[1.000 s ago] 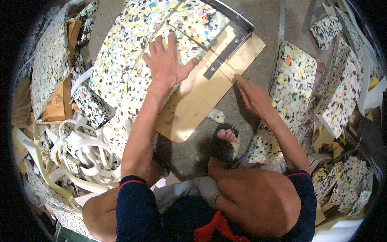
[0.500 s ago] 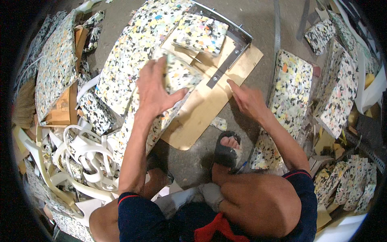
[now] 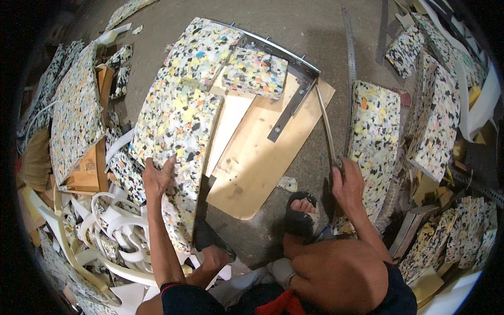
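Landmark: wooden board (image 3: 262, 157), pale plywood, lying flat on the concrete floor (image 3: 315, 31).
Left hand (image 3: 157, 178): well off the board's left edge, fingers spread and pressed on the near end of the large foam slab (image 3: 176, 131); palm down, gripping its edge.
Large foam slab: multicoloured speckled rebonded foam, thick, lying along the board's left side and overlapping its left edge; the near end hangs past the board's near corner.
Right hand (image 3: 346, 184): just off the board's right edge, fingers closed around the handle end of the long blade (image 3: 326, 126).
Long blade: thin, pale metal, running from the right hand up along the board's right edge to the board's far right corner.
Metal bracket (image 3: 289, 105): dark flat bar screwed to the board, joined at the board's far edge to a bright angled rail (image 3: 273, 44).
Small foam pieces: one block (image 3: 254, 71) on the board's far end against the rail; another (image 3: 202, 50) to its left, touching the large slab.
Foam panel (image 3: 375, 136): on the floor right of the board, just beyond the blade.
Foot in black sandal (image 3: 302, 212): on the floor at the board's near right corner.
White strips (image 3: 115, 236): tangled heap well left of the board's near end.
Foam stacks (image 3: 436, 110): farther right of the board, leaning.
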{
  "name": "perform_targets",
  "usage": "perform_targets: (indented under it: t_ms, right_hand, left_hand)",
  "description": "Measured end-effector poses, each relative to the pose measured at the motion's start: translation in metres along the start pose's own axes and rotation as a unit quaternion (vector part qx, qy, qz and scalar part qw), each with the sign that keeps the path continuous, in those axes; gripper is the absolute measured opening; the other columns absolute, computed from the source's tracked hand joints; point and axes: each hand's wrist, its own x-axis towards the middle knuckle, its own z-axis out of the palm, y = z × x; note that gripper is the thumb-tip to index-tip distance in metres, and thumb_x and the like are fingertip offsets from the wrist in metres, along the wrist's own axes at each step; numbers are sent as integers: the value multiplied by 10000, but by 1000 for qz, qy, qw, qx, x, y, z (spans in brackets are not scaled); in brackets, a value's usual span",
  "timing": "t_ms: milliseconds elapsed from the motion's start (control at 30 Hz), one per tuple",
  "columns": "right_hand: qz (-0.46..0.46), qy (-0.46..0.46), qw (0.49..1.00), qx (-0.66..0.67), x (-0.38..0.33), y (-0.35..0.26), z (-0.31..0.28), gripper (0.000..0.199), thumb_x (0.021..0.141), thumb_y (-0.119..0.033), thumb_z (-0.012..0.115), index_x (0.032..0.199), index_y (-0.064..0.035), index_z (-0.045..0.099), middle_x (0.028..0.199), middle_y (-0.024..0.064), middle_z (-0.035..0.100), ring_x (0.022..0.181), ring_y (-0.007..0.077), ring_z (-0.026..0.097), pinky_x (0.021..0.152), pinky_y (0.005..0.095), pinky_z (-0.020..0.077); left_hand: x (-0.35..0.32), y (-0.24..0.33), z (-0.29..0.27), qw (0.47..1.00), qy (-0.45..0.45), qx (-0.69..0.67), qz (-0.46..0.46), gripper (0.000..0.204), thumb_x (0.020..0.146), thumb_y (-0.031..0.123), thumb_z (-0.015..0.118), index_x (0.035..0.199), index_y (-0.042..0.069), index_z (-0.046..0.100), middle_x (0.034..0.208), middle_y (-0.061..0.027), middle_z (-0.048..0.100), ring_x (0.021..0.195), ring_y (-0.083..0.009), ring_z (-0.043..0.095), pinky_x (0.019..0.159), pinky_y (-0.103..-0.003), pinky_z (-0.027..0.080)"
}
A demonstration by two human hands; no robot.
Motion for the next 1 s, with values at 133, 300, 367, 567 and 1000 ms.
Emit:
perform_targets:
  t_ms: [133, 300, 367, 567, 1000]
  right_hand:
    - [168, -81, 932, 311, 112, -61, 44, 379, 958, -239, 657, 1192, 59, 651, 977, 216, 712, 903, 362, 691, 859, 439, 532]
    - [216, -139, 865, 431, 222, -100, 112, 475, 952, -411, 708, 1082, 43, 656, 773, 25, 629, 586, 111, 592, 463, 255, 448]
    - [231, -171, 835, 470, 235, -103, 117, 430, 930, -399, 745, 1033, 6, 641, 720, -12, 567, 531, 65, 492, 424, 238, 373]
    - [232, -63, 783, 573, 211, -117, 91, 573, 923, -292, 751, 1259, 102, 504, 837, 88, 646, 551, 92, 541, 430, 238, 438]
    - [180, 3, 851, 493, 245, -115, 126, 748, 840, -282, 830, 1307, 141, 425, 867, 149, 638, 630, 167, 653, 485, 286, 566]
  left_hand:
    - [-11, 14, -28, 997, 57, 41, 12, 743, 902, 530, 719, 1174, -146, 573, 1002, -325, 693, 976, -435, 683, 888, -469, 518]
    - [62, 7, -175, 966, 221, 135, 9, 889, 951, 615, 608, 1453, -106, 474, 1426, -320, 552, 1353, -391, 533, 1115, -405, 413]
    - [115, 5, -243, 931, 248, 270, 9, 841, 945, 664, 572, 1471, 10, 519, 1437, -256, 572, 1304, -413, 576, 1069, -455, 460]
    - [149, 54, -195, 930, 323, 58, 165, 561, 947, 466, 707, 1288, 22, 660, 1105, -178, 723, 983, -284, 684, 870, -419, 525]
    - [95, 211, 101, 753, -224, -617, -37, 449, 1074, 180, 521, 1452, -58, 475, 1288, -181, 650, 1041, -256, 696, 860, -317, 601]
